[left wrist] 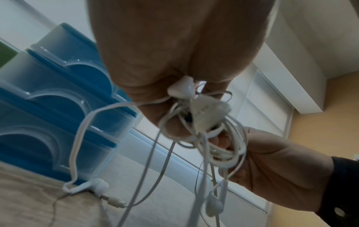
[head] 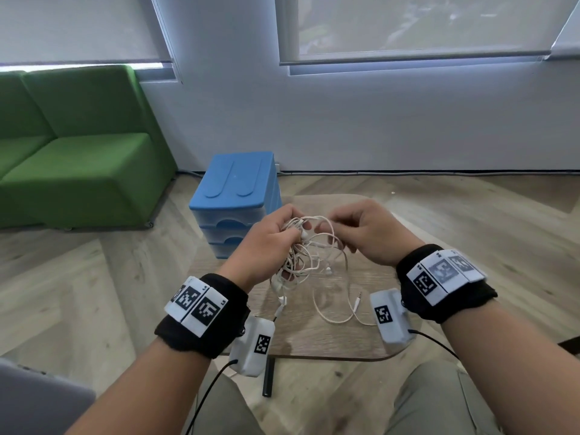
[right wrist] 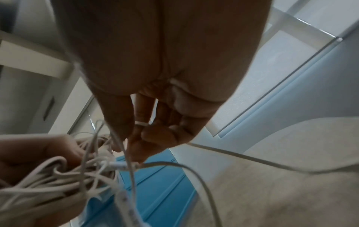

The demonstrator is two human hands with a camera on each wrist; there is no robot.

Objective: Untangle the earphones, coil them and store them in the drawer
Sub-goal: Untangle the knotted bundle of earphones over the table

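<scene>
A tangle of white earphones (head: 306, 255) hangs above the small wooden table (head: 317, 340). My left hand (head: 270, 238) grips the bunched cords (left wrist: 209, 122), with one earbud (left wrist: 181, 89) sticking out by the fingers. My right hand (head: 361, 230) pinches a strand (right wrist: 140, 123) at the top right of the tangle. Loose loops trail down onto the table, where a jack plug (head: 357, 301) and another earbud (left wrist: 97, 186) lie. The blue drawer unit (head: 237, 202) stands behind the hands, all drawers shut.
A green sofa (head: 72, 146) stands at the left by the wall. Wooden floor surrounds the table. My knees (head: 439, 403) sit below the table's near edge. A grey object (head: 37, 403) lies at the bottom left.
</scene>
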